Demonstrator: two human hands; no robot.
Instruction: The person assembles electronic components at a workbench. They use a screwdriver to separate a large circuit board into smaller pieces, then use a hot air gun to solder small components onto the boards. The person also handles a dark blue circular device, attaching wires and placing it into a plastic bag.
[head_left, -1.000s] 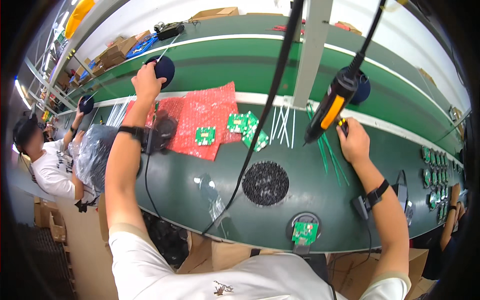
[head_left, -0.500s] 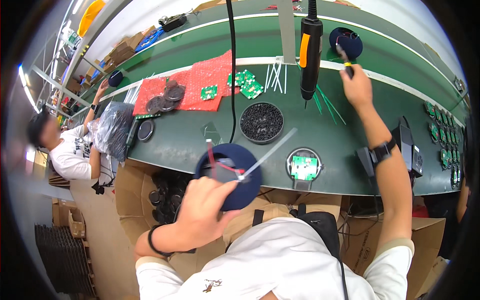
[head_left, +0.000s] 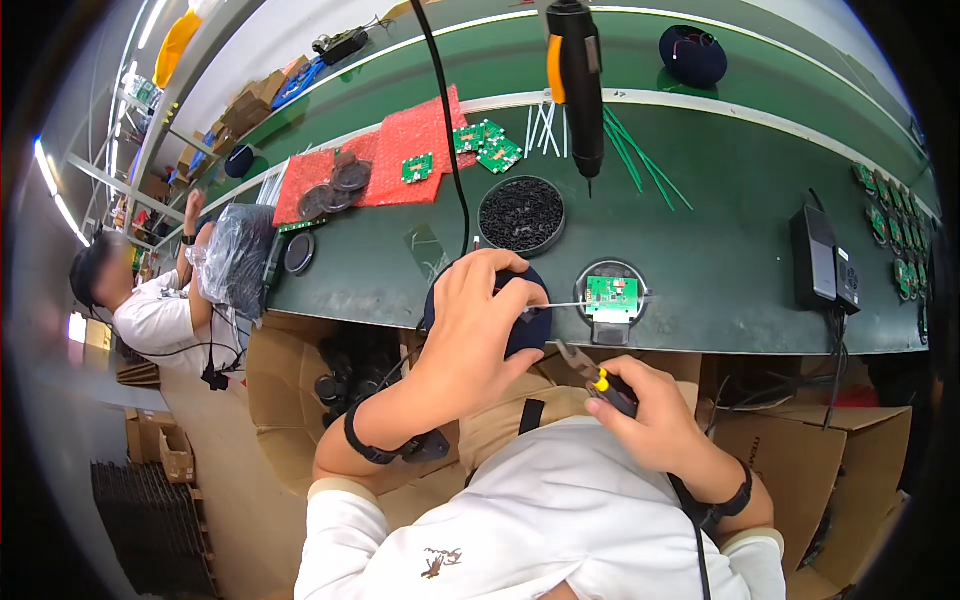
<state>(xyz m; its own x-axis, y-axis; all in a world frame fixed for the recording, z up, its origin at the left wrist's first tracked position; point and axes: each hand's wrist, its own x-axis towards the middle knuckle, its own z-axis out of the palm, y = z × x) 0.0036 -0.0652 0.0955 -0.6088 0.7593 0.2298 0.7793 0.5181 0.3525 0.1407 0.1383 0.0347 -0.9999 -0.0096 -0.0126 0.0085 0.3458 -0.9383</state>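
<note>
My left hand curls over a dark blue round shell at the bench's front edge, its fingers gripping the top. From under those fingers a pale cable tie sticks out to the right, its end over a green circuit board. That board lies in a round dark cover. In my right hand are side cutters with black and yellow handles. Their jaws point up and left, slightly apart, to the right of the shell and not touching it. My left hand hides most of the shell's inside.
A black electric screwdriver hangs over the bench, behind a dish of black screws. Green ties, red bubble wrap and another blue shell lie farther back. A black device stands right. Another person sits left.
My right hand has brought the side cutters from the far shell back beside the near one. My left hand and its shell have moved right, the cable tie now lying nearly level.
</note>
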